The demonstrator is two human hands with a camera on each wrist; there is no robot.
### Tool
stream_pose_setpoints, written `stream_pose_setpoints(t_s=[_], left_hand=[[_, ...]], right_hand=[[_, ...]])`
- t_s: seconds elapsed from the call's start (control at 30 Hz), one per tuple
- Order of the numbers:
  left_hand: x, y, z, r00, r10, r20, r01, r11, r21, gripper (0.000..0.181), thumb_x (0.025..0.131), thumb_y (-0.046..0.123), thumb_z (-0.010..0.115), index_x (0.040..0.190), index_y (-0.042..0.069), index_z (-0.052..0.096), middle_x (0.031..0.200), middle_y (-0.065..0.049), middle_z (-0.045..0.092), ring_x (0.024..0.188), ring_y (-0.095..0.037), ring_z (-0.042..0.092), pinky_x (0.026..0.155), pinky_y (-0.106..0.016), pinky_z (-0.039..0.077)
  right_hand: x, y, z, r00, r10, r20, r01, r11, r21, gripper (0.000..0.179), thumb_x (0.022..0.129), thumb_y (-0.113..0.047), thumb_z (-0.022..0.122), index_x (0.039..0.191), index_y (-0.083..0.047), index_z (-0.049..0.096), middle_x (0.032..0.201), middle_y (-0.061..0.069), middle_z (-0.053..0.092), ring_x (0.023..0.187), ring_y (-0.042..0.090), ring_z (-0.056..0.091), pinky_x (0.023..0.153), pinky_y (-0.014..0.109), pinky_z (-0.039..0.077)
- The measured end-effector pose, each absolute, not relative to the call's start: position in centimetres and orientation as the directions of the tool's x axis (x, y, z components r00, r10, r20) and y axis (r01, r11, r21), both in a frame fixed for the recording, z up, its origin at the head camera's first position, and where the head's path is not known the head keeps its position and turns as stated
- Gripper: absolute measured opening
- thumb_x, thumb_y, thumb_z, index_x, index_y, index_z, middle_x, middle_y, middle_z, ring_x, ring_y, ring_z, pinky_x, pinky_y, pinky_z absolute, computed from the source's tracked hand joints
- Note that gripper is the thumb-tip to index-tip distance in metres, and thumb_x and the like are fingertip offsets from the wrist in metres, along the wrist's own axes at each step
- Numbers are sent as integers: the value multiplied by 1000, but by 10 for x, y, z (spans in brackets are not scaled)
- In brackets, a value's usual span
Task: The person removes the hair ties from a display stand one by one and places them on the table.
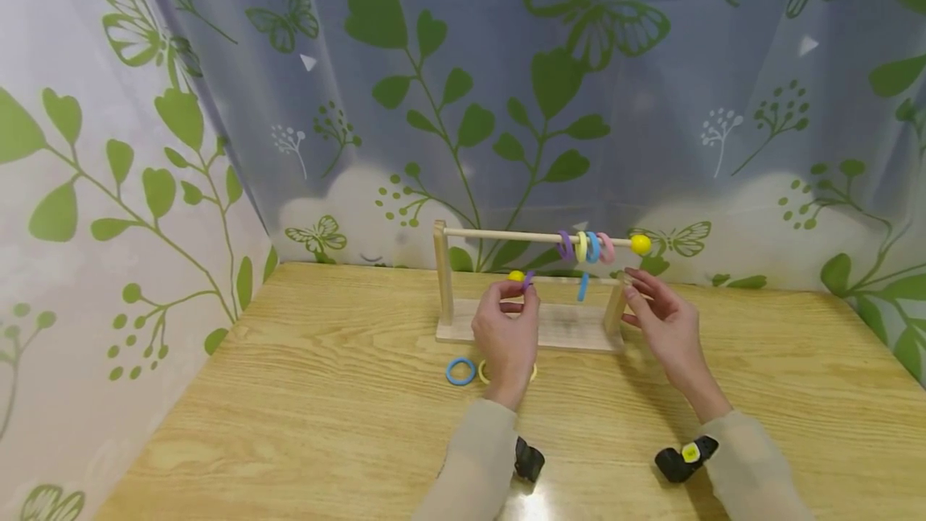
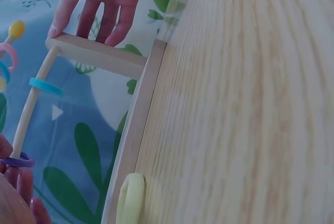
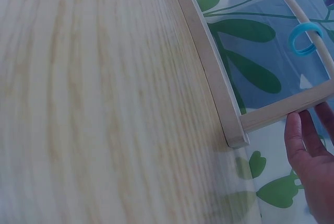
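A wooden stand point(image 1: 571, 330) carries two horizontal rods, each tipped with a yellow ball. At the lower rod's left end, my left hand point(image 1: 509, 336) pinches a purple ring point(image 2: 21, 160) that is around the rod, just beside the yellow ball point(image 1: 516, 276). Further right on the same rod hangs a blue ring point(image 1: 583, 287). My right hand point(image 1: 667, 330) touches the outer side of the short right post point(image 3: 292, 106) with fairly straight fingers. Purple, yellow, blue and pink rings point(image 1: 606, 248) hang together near the right end of the upper rod point(image 1: 499, 235).
On the table point(image 1: 325, 392) in front of the stand lie a blue ring point(image 1: 460, 371) and yellow rings point(image 1: 483, 372), partly hidden by my left wrist. A patterned curtain point(image 1: 463, 103) hangs behind the table. The tall left post point(image 1: 443, 276) supports the upper rod.
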State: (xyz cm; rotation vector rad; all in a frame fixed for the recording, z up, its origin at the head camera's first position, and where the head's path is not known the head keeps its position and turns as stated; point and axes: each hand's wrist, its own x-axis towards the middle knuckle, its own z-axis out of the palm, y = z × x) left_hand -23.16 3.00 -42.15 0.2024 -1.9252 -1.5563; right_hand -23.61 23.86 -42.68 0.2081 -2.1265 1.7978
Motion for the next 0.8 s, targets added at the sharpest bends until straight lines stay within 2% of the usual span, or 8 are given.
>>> stream_pose_setpoints(t_s=[0.53, 0.8], left_hand=[[-235, 20, -422, -756, -527, 388, 277, 279, 920, 7, 86, 17, 79, 90, 15, 74, 88, 2, 78, 68, -22, 72, 57, -22, 51], [-236, 15, -423, -769, -518, 375, 268, 271, 925, 6, 88, 18, 77, 93, 16, 74, 90, 4, 77, 70, -17, 70, 55, -23, 52]], right_hand=[[-235, 237, -425, -935, 107, 338, -317, 175, -932, 45, 103, -18, 61, 144, 0, 56, 115, -21, 65, 100, -7, 67, 76, 18, 60], [-236, 239, -427, -929, 103, 356, -333, 188, -924, 43, 103, -20, 61, 143, -3, 57, 116, -23, 65, 99, -8, 68, 76, 18, 60]])
